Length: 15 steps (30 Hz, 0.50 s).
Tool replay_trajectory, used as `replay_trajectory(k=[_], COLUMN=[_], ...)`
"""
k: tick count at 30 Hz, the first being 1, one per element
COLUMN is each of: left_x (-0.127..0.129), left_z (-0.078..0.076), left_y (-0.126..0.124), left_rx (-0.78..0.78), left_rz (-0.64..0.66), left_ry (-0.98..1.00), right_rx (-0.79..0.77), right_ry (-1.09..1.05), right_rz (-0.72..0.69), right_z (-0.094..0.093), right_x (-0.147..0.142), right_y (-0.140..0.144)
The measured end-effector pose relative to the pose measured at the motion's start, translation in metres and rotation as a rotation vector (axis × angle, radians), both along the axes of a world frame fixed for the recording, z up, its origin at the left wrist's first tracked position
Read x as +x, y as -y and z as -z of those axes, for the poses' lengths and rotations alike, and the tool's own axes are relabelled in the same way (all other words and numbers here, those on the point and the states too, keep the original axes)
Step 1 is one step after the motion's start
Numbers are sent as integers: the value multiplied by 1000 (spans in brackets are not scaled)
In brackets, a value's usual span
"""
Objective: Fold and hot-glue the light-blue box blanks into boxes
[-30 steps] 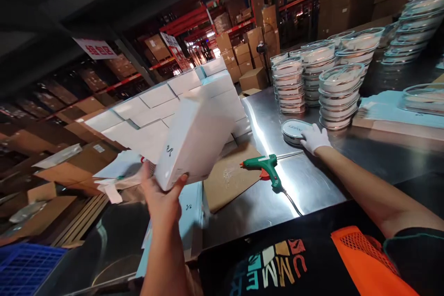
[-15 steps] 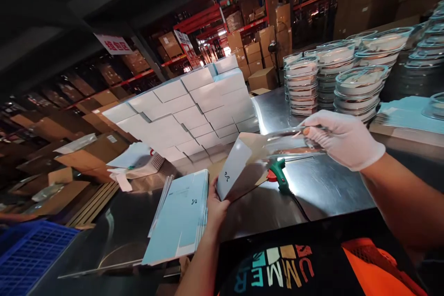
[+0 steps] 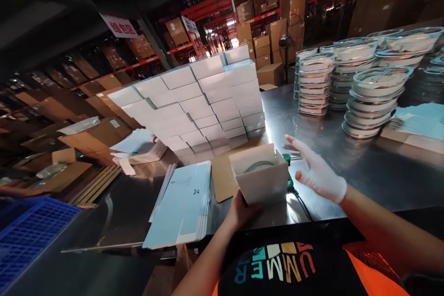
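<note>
My bare left hand point(image 3: 240, 212) grips the lower left corner of a white carton point(image 3: 265, 188), which stands upright with its top open. Inside the carton lies a round clear container point(image 3: 258, 165), only its curved rim showing. To the right of the carton, my white-gloved right hand point(image 3: 317, 172) is held in the air with its fingers apart and nothing in them. A green glue gun point(image 3: 290, 179) lies behind the carton, mostly hidden by it. Beside my left hand is a pile of flat, folded cartons point(image 3: 183, 201).
A wall of closed white boxes point(image 3: 194, 106) stands at the back of the metal table. Stacks of lidded round containers point(image 3: 373, 101) are at the right. A brown cardboard sheet point(image 3: 222, 178) lies behind the carton, and a blue crate point(image 3: 34, 236) is at lower left.
The clear container has left my right hand and is now inside the carton. The carton has turned upright and come lower. My right hand has opened.
</note>
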<state>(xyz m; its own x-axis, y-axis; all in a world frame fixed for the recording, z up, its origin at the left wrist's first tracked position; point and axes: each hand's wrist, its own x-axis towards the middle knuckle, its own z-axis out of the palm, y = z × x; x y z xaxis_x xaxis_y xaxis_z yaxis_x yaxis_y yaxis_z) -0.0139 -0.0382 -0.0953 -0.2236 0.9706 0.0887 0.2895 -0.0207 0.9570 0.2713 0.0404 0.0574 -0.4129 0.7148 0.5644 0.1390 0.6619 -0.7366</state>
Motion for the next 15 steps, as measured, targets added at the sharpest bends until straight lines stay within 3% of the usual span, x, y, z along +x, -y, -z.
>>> replay_trajectory(k=[3, 5, 9, 13, 15], left_x=[0, 2, 14, 22, 14], left_z=[-8, -21, -48, -51, -47], left_y=[1, 0, -3, -1, 0], left_rx=[279, 466, 532, 575, 574], left_rz=[-81, -94, -117, -273, -230], left_ry=[28, 3, -35, 57, -20], right_rx=[-68, -73, -264, -368, -345], right_ry=[16, -51, -201, -280, -308], right_rz=[-20, -61, -107, 208, 244], right_z=[44, 55, 45, 36, 37], right_x=[-15, -30, -60, -83, -85], right_y=[8, 15, 21, 15, 8])
